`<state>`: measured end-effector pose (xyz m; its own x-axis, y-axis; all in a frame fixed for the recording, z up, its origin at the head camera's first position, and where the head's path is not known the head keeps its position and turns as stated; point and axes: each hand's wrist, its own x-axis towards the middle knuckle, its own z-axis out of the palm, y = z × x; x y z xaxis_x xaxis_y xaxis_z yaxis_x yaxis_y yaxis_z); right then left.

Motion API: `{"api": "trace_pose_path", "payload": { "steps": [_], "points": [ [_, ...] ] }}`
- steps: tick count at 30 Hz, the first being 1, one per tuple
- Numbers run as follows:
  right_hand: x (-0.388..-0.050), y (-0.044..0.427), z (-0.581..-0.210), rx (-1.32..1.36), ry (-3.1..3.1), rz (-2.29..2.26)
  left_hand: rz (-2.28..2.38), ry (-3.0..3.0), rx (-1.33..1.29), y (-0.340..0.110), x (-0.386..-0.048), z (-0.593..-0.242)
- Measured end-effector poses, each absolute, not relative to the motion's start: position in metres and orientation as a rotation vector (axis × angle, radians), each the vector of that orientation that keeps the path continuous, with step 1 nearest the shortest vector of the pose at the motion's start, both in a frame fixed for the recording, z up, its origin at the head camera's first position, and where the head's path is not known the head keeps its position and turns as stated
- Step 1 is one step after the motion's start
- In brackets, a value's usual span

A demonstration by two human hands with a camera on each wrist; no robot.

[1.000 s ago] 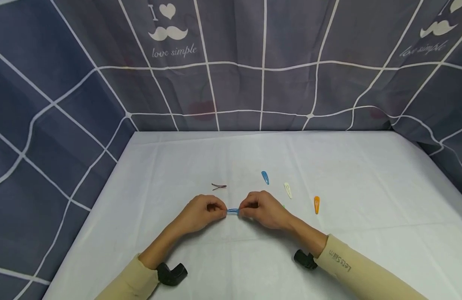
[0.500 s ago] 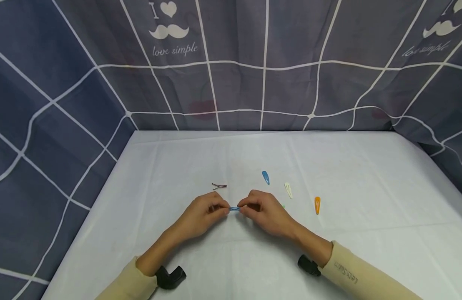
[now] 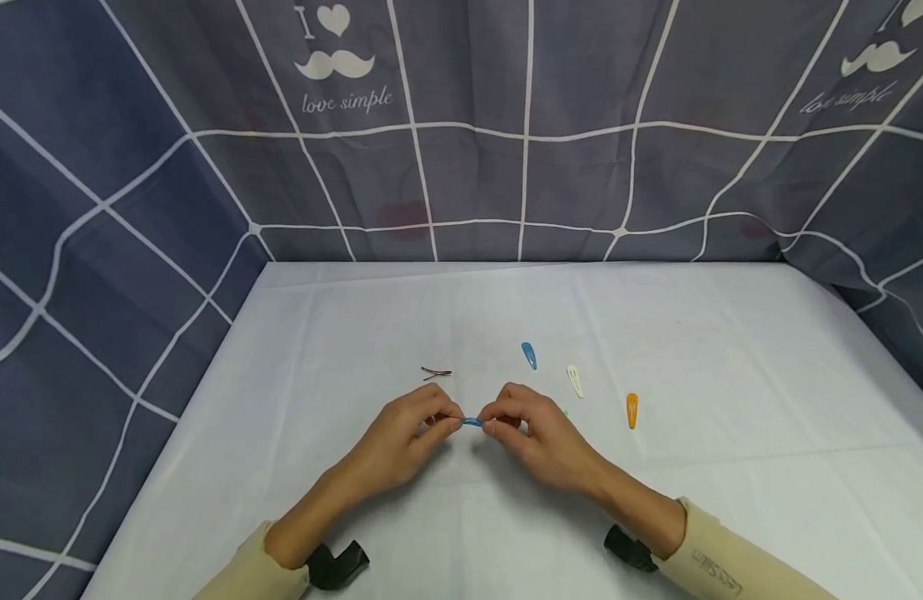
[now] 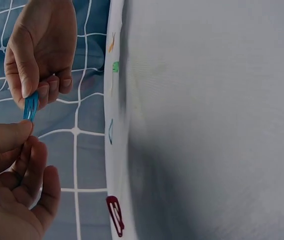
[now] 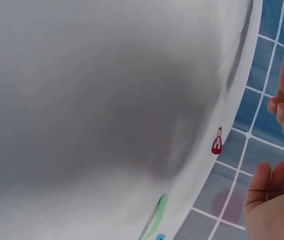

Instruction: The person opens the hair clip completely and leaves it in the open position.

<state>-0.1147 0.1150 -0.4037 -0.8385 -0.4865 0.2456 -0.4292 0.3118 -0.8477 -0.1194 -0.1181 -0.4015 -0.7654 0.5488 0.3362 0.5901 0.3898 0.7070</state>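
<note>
The blue hair clip [image 3: 472, 422] was held between the two hands, raised above the white cloth [image 3: 506, 542]. The left hand [image 3: 405, 433] pinched one end between thumb and finger; the right hand [image 3: 540, 442] pinched the opposite end in the same way. Both pinches were narrow, down to the clip's thickness. Fingertips covered the ends, so whether the clip was snapped or sprung could not be told. Slippage was judged the principal hazard: the contact area was small and the surface looked smooth, so unequal pull could have ejected the clip. Excess bending force could have deformed its thin leaves, and a sudden snap could have nipped a fingertip. Outward from the hands, the green clip [image 5: 157, 220] lay largely masked by the right hand in the head view; a low sideways movement could have swept it away. A dropped clip could have been confused with the second blue clip [image 3: 529, 356] farther back. The dark red clip [image 3: 436, 373], pale clip [image 3: 574, 381] and orange clip [image 3: 632, 411] lay well apart, at lower risk.
</note>
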Motion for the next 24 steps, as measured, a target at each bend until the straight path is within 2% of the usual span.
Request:
{"api": "trace_pose_path", "payload": {
  "steps": [8,24],
  "points": [
    [-0.1115,0.1152,-0.4011,-1.044,2.527,-1.561,-1.387,-2.624,-1.066,-0.1222,-0.1169,-0.3964],
    [-0.114,0.1236,-0.3978,-1.183,2.603,-1.479,-1.368,-2.512,-1.211,-0.1212,-0.1177,-0.3946]
  ]
}}
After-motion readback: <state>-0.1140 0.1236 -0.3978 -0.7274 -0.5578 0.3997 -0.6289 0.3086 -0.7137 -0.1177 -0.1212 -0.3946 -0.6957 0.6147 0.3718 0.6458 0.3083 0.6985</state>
